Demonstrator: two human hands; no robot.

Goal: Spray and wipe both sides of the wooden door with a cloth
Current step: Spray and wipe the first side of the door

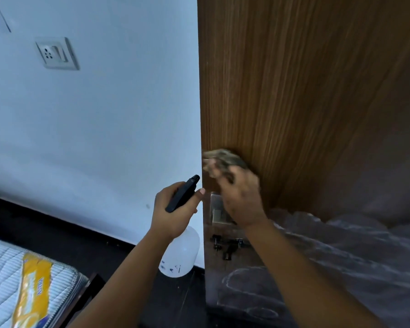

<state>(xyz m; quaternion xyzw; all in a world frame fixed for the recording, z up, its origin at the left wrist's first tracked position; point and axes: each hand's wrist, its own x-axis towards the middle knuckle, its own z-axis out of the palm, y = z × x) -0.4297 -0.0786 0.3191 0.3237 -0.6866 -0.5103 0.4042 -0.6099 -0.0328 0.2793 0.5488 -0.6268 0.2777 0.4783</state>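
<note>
- So, nearest the camera: two bare forearms reaching up and forward, left one toward the door edge, right one onto the door face.
- Left hand [173, 209] curled round the neck of a spray bottle [181, 254], fingers wrapped on the black trigger head [184, 192], thumb tip poking out toward the door edge; white translucent body hanging below the palm, nozzle pointing up and right.
- Right hand [240, 197] just right of those fingers, smeared with motion blur, fingers bent over a crumpled brownish cloth [223, 162] and pressing it flat on the wood; exact finger lie can't tell through the blur.
- Cloth sitting above the right fingertips, touching the wooden door [294, 79] right by its left edge.
- Under the right palm, a metal handle plate [217, 210] on the door, partly hidden; lower still, small dark latch hardware [225, 247].
- Below and right of the right wrist, wrinkled clear plastic film [341, 256] covering the lower door.
- Down left of the left fingers, a quilted mattress corner [3, 275] with a yellow packet [32, 287] lying on it, dark floor beside.
- Farther back, left of both hands, pale wall [104, 114] with a socket plate [56, 53] high up.
</note>
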